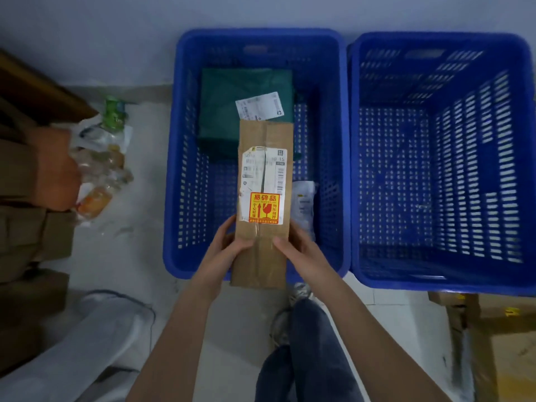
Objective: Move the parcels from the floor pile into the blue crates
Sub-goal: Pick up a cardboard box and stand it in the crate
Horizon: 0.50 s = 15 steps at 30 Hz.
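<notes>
Head view: the cardboard parcel [262, 198], marked fragile, is gripped at its near end by the left hand [229, 242] and right hand [293, 245]; it should be lowered flat into the left crate [185, 140], not dropped.

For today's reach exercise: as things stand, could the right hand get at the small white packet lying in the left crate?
Probably not at once. The right hand grips the cardboard box together with the left hand. The white packet lies just beyond it in the left crate, uncovered, so once freed it likely could.

A parcel-sorting room: labelled parcels [262, 181], blue crates [441, 42], stacked cartons [32, 236].
</notes>
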Tool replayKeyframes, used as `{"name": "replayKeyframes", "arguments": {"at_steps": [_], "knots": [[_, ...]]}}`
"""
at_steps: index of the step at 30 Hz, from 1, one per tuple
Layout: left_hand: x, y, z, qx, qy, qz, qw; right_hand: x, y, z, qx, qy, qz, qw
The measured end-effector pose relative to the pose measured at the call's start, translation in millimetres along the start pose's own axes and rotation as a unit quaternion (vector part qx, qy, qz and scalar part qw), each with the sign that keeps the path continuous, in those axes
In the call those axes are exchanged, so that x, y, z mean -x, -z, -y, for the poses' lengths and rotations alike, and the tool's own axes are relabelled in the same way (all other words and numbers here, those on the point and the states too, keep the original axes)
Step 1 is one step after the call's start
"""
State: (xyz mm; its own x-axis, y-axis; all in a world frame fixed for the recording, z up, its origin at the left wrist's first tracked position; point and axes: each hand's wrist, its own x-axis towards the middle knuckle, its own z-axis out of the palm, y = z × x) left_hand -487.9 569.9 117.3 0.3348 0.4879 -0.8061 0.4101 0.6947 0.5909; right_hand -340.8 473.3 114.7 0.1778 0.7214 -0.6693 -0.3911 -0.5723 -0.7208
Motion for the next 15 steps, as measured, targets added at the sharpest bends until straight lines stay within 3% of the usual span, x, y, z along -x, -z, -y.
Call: {"name": "replayKeyframes", "arguments": {"at_steps": [15], "knots": [[-117.8, 68.6, 39.7, -0.113, 0.083, -0.031, 0.99, -141.5, -52.4, -53.4, 0.144, -0.057, 0.021, 0.988]]}}
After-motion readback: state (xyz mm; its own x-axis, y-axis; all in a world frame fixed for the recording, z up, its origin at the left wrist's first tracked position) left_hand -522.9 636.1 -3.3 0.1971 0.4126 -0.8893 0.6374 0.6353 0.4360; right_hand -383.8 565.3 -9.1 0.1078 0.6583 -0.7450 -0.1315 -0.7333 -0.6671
